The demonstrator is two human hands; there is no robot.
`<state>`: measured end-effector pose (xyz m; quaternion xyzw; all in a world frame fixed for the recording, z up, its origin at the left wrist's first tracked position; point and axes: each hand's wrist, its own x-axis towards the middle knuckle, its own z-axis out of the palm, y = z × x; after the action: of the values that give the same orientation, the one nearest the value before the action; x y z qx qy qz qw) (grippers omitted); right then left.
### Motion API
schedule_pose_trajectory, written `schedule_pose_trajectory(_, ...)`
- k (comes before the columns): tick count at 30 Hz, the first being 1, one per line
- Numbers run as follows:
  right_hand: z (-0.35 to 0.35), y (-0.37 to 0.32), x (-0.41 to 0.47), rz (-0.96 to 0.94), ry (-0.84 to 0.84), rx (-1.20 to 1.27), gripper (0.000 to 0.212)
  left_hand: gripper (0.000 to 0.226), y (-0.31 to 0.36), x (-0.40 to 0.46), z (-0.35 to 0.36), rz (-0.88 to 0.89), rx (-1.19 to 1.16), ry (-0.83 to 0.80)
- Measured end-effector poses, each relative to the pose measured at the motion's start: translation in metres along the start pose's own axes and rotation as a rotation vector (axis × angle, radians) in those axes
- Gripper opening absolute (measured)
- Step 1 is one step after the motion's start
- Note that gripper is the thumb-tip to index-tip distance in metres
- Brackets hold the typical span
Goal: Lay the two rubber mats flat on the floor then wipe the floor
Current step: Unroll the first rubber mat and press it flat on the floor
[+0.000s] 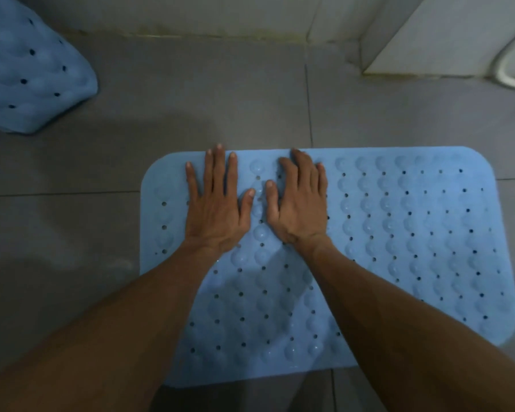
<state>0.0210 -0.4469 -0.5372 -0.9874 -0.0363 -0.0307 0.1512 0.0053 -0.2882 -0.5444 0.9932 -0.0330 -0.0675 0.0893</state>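
Observation:
A light blue rubber mat with bumps and small holes lies flat on the grey tiled floor, in the middle and right of the view. My left hand and my right hand press side by side on the mat's far left part, palms down and fingers straight, reaching its far edge. A second blue mat sits bunched up at the upper left, apart from both hands and partly cut off by the frame.
A pale wall runs along the far side of the floor. At the upper right stands a white tiled step or corner with a white curved fixture beside it. Bare tiles lie between the two mats.

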Motion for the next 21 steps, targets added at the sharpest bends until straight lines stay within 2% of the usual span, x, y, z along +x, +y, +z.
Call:
schedule_pose_trajectory(9,-0.001,0.000,-0.002,-0.019,0.015,0.037,0.053,0.072,0.000,-0.001,0.004,-0.008,0.029,0.042)
schedule_pose_trajectory(15,0.001,0.007,0.000,-0.030,0.009,0.159,0.054,0.074,0.001,-0.002,0.007,-0.012,0.054,0.093)
schedule_pose_trajectory(19,-0.005,0.022,0.000,-0.076,-0.030,0.351,0.054,0.075,0.007,-0.007,0.005,-0.002,0.221,0.133)
schedule_pose_trajectory(21,-0.014,0.041,-0.006,-0.148,-0.052,0.360,0.051,0.078,0.017,-0.008,0.000,-0.045,0.251,0.116)
